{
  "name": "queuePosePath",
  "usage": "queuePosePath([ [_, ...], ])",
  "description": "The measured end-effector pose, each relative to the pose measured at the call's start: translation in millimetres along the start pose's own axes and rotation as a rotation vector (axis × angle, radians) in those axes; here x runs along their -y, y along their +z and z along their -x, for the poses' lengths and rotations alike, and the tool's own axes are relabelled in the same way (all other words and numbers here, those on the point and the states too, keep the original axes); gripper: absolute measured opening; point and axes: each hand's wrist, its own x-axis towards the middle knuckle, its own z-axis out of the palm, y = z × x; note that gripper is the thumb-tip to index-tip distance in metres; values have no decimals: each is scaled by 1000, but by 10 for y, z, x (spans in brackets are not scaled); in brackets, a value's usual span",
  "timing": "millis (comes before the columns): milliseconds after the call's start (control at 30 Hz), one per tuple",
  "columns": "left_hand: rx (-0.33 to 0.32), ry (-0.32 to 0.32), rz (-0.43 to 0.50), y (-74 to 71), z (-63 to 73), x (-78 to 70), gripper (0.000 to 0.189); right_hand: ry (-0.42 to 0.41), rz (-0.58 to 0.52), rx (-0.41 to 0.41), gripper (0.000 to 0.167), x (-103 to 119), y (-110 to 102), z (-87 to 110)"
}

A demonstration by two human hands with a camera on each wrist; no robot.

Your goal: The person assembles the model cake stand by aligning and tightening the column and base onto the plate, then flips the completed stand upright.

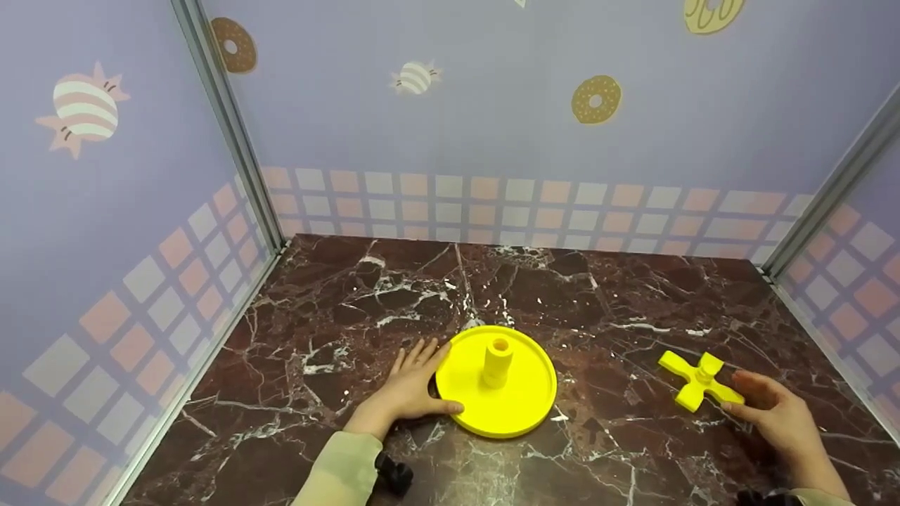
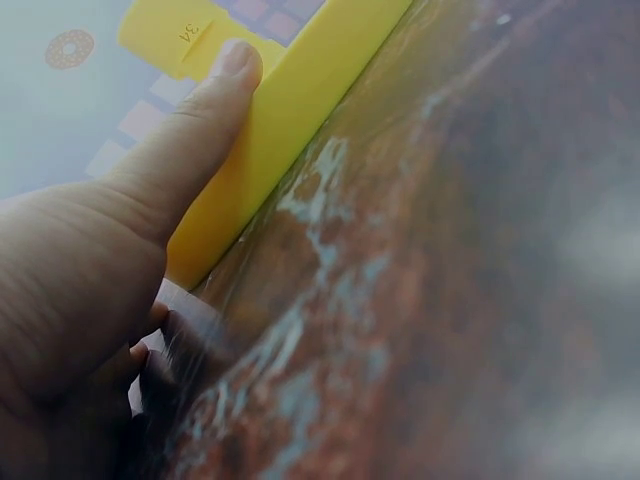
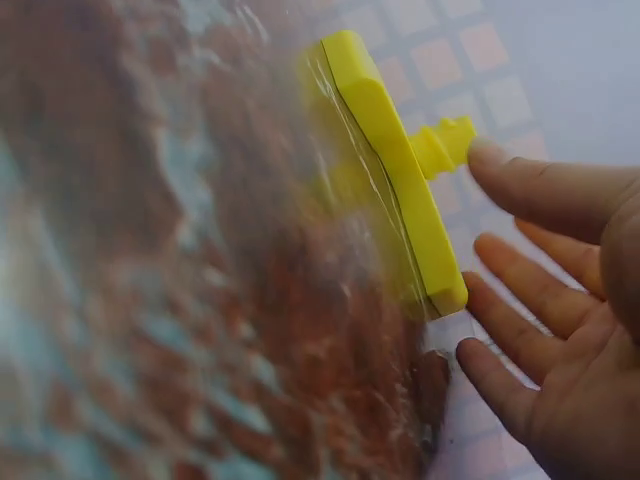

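Observation:
A round yellow tray with a raised rim [image 1: 534, 414] and an upright hollow post [image 1: 498, 365] at its centre lies on the dark marbled table. My left hand [image 1: 410, 388] rests against its left edge, fingers spread and thumb straight along the rim. In the left wrist view the thumb [image 2: 190, 135] touches the yellow rim [image 2: 290, 110]. Off to the right is a four-armed yellow cross piece [image 1: 696, 383], flat on the table with a threaded stub [image 3: 443, 145] standing up. Beside its near right arm is my right hand [image 1: 777, 414], fingers loosely spread around that end.
Pale purple walls [image 1: 450, 126] with printed sweets and checks enclose the table on the left, back and right. Metal corner posts [image 1: 239, 133] stand at both back corners. Marbled table surface [image 1: 598, 316] lies between the tray and the cross.

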Motion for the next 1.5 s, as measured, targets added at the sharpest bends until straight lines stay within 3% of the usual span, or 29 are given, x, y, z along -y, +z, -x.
queuePosePath([
  [167,1,-3,-3,-4,-3,-3,117,90,75,92,81,-10,-27,-44],
  [333,-2,0,-10,4,-3,-2,117,134,147,119,76,3,-47,-102],
  [600,-1,-3,9,8,8,5,116,45,288,88,59,-8,-42,-129],
  [767,-5,0,8,11,7,16,117,-27,321,41,51,42,-30,-102],
  [1067,-3,-1,6,12,-1,18,117,-114,259,13,46,337,81,-26],
  [1333,-3,-3,-4,14,1,16,117,-120,123,51,50,708,233,17],
  [1500,-1,-1,6,6,8,3,117,-249,43,22,43,903,363,28],
])
